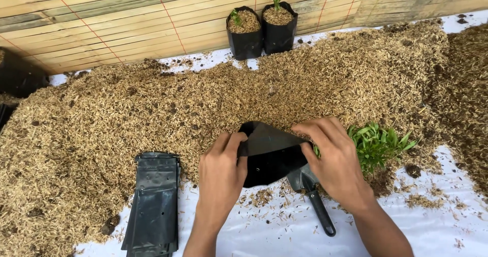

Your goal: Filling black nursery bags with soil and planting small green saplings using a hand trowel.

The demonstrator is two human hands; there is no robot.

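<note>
Left hand [221, 168]: grip clamped on the left rim of the bag [269, 155]; thumb and fingers pinch the plastic edge.
Right hand [335, 160]: grip clamped on the right rim of the bag; fingers curl over the top edge, palm facing down.
Bag: black plastic, small, held between both hands just above the near edge of the husk pile [203, 99]; mouth pulled open, upper flap folded toward the pile.
Trowel [310, 191]: dark, lies on the white sheet [284, 231] under the right hand; blade partly hidden by the bag, handle pointing toward the person.
Bag stack [154, 203]: flat black bags, lying left of the left hand, partly on the sheet, partly against the pile.
Seedlings [378, 145]: green bunch, resting on the husk just right of the right hand.
Filled bags [262, 28]: two, upright, side by side at the far edge of the pile, each with a small green shoot, against the bamboo screen [127, 23].
</note>
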